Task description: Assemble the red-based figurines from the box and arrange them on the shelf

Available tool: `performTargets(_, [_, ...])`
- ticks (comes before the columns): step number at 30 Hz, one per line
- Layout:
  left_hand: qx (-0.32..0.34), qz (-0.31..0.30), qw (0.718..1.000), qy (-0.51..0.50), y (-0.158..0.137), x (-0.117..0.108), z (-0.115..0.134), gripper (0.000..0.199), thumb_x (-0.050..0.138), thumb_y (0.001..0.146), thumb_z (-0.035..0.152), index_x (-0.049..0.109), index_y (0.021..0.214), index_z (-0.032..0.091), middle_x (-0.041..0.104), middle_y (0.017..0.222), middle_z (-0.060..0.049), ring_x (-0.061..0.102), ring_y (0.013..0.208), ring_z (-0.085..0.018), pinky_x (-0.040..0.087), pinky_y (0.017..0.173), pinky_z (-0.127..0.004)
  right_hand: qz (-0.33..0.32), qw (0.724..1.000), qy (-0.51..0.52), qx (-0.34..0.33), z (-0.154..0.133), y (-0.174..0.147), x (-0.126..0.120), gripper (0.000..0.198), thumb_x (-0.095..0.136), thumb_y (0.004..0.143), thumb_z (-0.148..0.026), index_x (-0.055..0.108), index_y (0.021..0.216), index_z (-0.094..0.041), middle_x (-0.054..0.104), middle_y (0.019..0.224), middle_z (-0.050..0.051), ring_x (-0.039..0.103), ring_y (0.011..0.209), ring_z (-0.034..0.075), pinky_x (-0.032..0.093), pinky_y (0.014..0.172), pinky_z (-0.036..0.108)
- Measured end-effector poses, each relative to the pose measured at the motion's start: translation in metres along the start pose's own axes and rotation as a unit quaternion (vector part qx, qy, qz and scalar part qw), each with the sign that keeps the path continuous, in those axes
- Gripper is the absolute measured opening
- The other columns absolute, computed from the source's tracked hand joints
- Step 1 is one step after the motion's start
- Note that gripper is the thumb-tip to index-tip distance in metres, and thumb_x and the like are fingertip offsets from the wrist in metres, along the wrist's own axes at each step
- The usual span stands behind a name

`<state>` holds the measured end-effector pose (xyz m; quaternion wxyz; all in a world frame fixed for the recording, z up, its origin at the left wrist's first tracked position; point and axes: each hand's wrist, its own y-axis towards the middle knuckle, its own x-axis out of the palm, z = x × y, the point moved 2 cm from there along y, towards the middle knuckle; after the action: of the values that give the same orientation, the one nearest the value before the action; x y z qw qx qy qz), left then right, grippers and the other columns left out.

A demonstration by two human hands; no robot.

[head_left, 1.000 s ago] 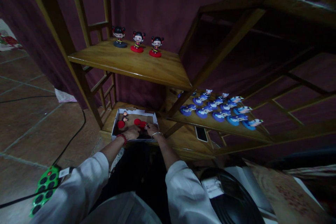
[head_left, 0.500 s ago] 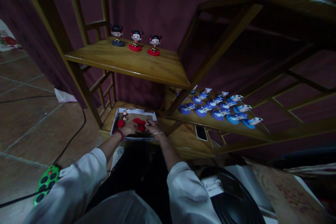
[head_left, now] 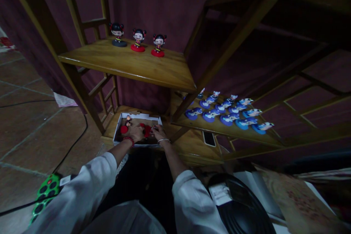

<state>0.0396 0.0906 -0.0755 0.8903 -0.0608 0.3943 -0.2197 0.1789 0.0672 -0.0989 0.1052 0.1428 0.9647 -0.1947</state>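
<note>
The right hand (head_left: 159, 133) is pinching a small dark doll (head_left: 154, 127); for the left hand (head_left: 136, 134), I cannot tell. A low white box (head_left: 148, 117), open above, is surrounding both.

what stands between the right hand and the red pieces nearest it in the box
Only the small figure in the grip of the right hand, on the side facing the red pieces. Nothing else visible: both are inside the white box, with no divider showing between them.

No lettering, label, brand, number or sign can be read anywhere in view.
</note>
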Motion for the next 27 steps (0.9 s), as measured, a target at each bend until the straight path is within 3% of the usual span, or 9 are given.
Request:
performTargets(6, [-0.024,0.064,0.997,0.041,-0.001,0.014,0.012,0.009,0.056,0.065,0.008,0.057,0.057,0.014,0.06,0.083,-0.019,0.054,0.098,-0.033,0.041,0.08,-0.042,0.021,0.999,-0.017,-0.028,-0.002,-0.004,-0.006,0.02,0.058,0.071,-0.026,0.059,0.09,-0.02,0.062,0.078,0.0,0.057,0.054,0.009,0.044,0.043,0.017])
performTargets(12, [-0.011,0.073,0.99,0.117,0.0,0.024,0.026,0.022,0.045,0.072,0.005,0.064,0.083,0.01,0.052,0.112,-0.024,0.039,0.115,-0.035,0.032,0.089,-0.046,0.037,0.996,-0.051,-0.061,-0.001,-0.003,-0.009,0.025,0.057,0.07,-0.035,0.063,0.091,-0.022,0.063,0.075,0.0,0.055,0.057,0.01,0.045,0.049,0.021])
performTargets(20, [-0.006,0.054,0.976,0.212,-0.003,0.019,0.035,0.029,0.038,0.076,0.005,0.063,0.09,0.005,0.057,0.105,-0.023,0.039,0.113,-0.033,0.022,0.095,-0.045,0.045,0.991,-0.087,-0.094,0.0,0.0,-0.009,0.025,0.054,0.072,-0.035,0.064,0.091,-0.022,0.064,0.081,0.001,0.058,0.071,0.013,0.047,0.063,0.023])
performTargets(27, [-0.022,0.056,0.974,0.221,-0.001,0.018,0.036,0.034,0.037,0.076,0.007,0.059,0.101,0.003,0.056,0.109,-0.024,0.036,0.115,-0.033,0.021,0.093,-0.046,0.041,0.993,-0.075,-0.08,-0.006,-0.005,-0.008,0.025,0.054,0.072,-0.033,0.064,0.092,-0.02,0.064,0.085,0.001,0.06,0.071,0.012,0.048,0.065,0.023])
